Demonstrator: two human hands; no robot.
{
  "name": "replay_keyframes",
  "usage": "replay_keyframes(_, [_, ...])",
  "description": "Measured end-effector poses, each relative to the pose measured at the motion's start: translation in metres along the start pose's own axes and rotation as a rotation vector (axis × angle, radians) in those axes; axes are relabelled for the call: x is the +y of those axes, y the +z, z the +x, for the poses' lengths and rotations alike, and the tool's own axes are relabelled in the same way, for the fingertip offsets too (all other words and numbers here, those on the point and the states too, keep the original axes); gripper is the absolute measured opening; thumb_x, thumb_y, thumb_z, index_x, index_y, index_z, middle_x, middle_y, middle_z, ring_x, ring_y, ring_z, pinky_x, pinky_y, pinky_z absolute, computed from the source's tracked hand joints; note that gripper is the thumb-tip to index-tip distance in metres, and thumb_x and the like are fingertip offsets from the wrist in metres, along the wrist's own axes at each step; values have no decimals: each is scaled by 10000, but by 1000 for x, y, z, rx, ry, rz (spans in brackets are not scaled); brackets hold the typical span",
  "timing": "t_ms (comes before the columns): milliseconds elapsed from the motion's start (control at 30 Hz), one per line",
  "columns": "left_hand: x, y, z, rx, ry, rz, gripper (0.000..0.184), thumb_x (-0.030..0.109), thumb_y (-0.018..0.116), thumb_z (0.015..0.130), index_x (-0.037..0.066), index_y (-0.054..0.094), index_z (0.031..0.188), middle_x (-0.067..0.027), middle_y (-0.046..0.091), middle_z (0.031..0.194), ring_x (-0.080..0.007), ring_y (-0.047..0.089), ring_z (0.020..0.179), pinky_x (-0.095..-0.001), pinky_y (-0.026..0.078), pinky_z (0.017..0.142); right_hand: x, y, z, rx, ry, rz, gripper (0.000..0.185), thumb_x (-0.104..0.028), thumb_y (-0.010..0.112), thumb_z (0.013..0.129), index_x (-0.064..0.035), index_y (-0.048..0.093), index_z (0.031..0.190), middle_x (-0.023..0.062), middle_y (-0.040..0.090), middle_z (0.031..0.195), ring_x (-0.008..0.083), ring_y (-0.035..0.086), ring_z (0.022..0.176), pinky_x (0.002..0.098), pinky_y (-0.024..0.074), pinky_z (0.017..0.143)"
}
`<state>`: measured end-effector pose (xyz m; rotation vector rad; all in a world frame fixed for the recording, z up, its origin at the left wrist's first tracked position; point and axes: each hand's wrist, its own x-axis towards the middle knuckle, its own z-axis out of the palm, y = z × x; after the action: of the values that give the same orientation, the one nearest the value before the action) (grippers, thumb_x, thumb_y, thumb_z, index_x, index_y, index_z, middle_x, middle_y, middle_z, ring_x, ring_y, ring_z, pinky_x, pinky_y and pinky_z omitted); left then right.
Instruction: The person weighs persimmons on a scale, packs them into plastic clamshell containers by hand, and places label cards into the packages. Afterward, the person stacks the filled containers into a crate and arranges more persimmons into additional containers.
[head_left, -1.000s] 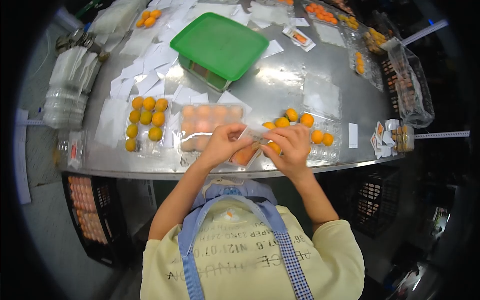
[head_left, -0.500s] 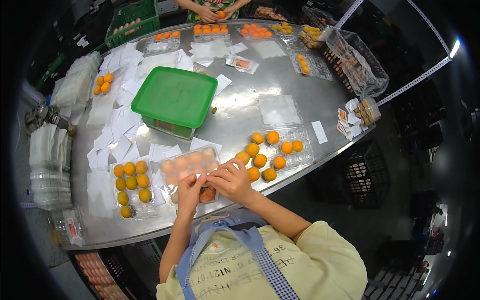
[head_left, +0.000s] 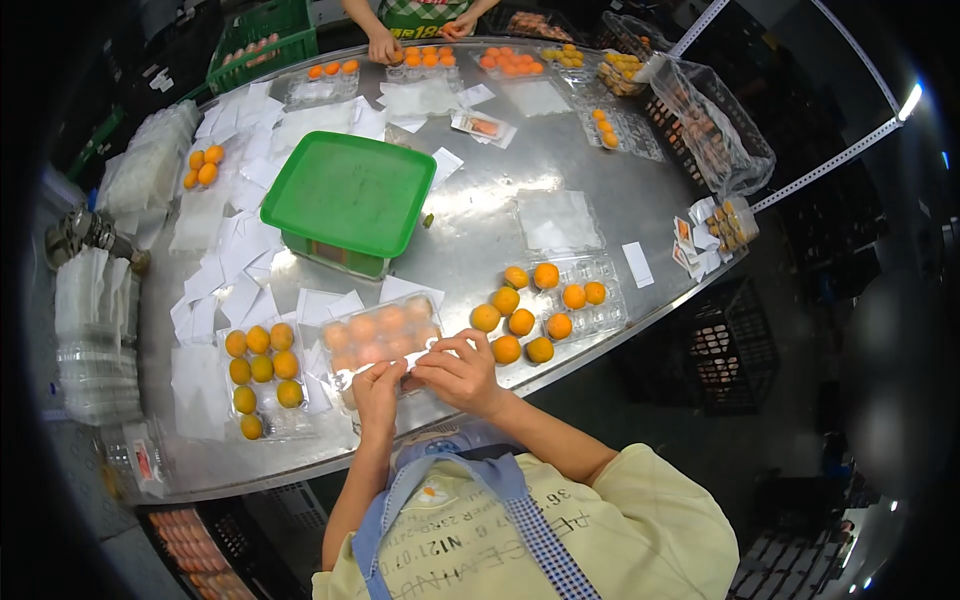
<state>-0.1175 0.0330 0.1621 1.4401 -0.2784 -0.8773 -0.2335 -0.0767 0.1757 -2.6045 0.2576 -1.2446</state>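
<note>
Right in front of me is a clear plastic fruit box [head_left: 378,335] with pinkish-orange round fruit in it. My left hand [head_left: 376,395] is at its near edge, pinching one end of a small white label [head_left: 413,359]. The fingers of my right hand [head_left: 460,374] are closed on the label's other end. The label spans the gap between both hands, over the near part of the box. My fingers partly cover the box. To the right lie several loose orange fruits [head_left: 506,349]; to the left is an open tray [head_left: 295,424] with yellow-orange fruit.
A green-lidded tub [head_left: 348,190] stands mid-table, amid scattered white cards [head_left: 240,245]. Another clear tray [head_left: 608,312] holds two fruits at right. Stacked clear boxes [head_left: 100,375] stand at the left edge. Across the table, a co-worker's hand [head_left: 384,46] touches orange fruit.
The white label now shows more, stretched between my hands, which have shifted slightly. The co-worker's hands have moved apart, one reaching down to a fruit tray.
</note>
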Motion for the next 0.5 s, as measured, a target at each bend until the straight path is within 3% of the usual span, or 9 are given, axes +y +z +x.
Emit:
replay_keyframes(233, [-7, -3, 4, 87, -113, -48, 166, 137, 650, 805, 30, 665, 679, 48, 541, 625, -42, 415, 580, -223, 272, 514, 0, 5, 3, -17, -16, 16, 189, -146, 746, 619, -157, 671, 792, -66, 646, 853, 145, 597, 836, 342, 408, 764])
replay_keyframes(433, [-4, -6, 7, 97, -288, -271, 124, 139, 644, 811, 24, 665, 771, -16, 611, 712, -104, 545, 626, -240, 402, 561, 2, 7, 3, -64, -115, 61, 190, -158, 745, 626, -171, 678, 802, -72, 649, 847, 133, 601, 816, 348, 409, 801])
replay_keyframes(500, [-3, -10, 11, 123, -262, -305, 125, 135, 639, 820, 13, 660, 798, -44, 629, 746, -127, 582, 662, -253, 443, 593, 1, 9, 0, -73, -141, 107, 177, -157, 737, 633, -175, 676, 799, -75, 652, 849, 127, 601, 808, 354, 410, 810])
